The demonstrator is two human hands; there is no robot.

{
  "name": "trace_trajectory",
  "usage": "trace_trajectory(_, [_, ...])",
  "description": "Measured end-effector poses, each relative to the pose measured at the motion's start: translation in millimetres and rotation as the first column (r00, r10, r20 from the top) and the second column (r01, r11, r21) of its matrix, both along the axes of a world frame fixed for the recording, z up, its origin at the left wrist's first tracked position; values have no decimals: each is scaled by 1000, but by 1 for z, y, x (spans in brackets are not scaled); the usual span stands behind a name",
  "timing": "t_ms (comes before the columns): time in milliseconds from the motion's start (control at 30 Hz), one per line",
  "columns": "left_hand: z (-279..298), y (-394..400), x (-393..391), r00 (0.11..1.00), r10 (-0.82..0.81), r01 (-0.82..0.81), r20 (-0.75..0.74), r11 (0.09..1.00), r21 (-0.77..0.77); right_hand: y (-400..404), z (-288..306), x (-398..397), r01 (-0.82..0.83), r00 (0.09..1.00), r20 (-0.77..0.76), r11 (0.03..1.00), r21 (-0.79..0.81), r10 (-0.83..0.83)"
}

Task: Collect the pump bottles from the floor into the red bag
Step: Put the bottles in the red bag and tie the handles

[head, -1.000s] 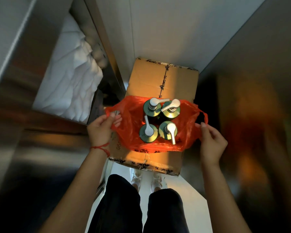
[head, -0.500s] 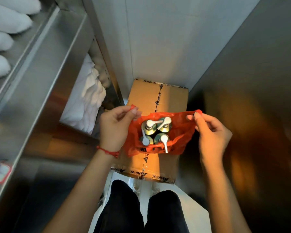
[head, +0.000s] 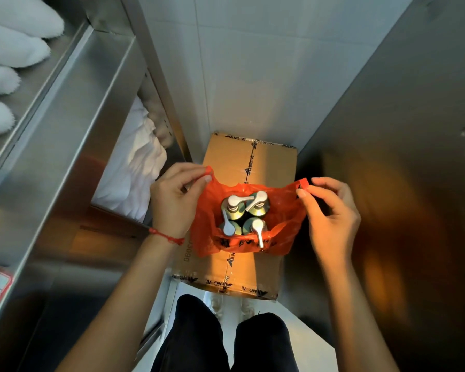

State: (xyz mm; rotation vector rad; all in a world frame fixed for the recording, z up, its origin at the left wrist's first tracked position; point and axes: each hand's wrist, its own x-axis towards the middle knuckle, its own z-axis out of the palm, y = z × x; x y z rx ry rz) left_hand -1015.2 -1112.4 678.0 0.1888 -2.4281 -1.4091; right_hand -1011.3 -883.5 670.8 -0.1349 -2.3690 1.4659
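Note:
The red bag (head: pixel 282 218) of thin plastic hangs open above a cardboard box, held up by its two handles. Inside it stand several pump bottles (head: pixel 243 217) with green bodies and silver pump heads, seen from above. My left hand (head: pixel 173 202) pinches the bag's left handle between thumb and fingers. On the other side, my right hand (head: pixel 330 213) pinches the right handle the same way. The bottles' lower parts are hidden by the bag.
A taped cardboard box (head: pixel 269 162) sits on the floor under the bag, against a white wall. Steel shelving (head: pixel 65 135) with white folded linen (head: pixel 134 167) rises on the left. A steel panel (head: pixel 403 157) closes the right side. My legs and shoes are below.
The bag has been lifted off the box and its mouth drawn narrower. Both hands rose and shifted from the bag's rim to pinching its handles.

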Motion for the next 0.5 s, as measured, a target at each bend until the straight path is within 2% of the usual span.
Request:
trace_trajectory(100, [-9, 8, -16, 999, -42, 42, -11, 999, 22, -4, -4, -12, -83, 996, 26, 991, -109, 86])
trace_trajectory(233, [-9, 30, -39, 977, -207, 193, 44, 958, 211, -18, -4, -28, -144, 985, 58, 961, -236, 162])
trace_trajectory(333, [-10, 49, -51, 945, -313, 271, 93, 911, 311, -28, -4, -36, -207, 973, 53, 948, -240, 226])
trace_trajectory(433, [-13, 61, -60, 916, -360, 253, 175, 859, 445, -35, -5, -42, -240, 962, 74, 942, -233, 263])
trace_trajectory(500, [-15, 62, -65, 896, -389, 260, 212, 850, 459, -35, -7, -46, -237, 961, 86, 942, -237, 263])
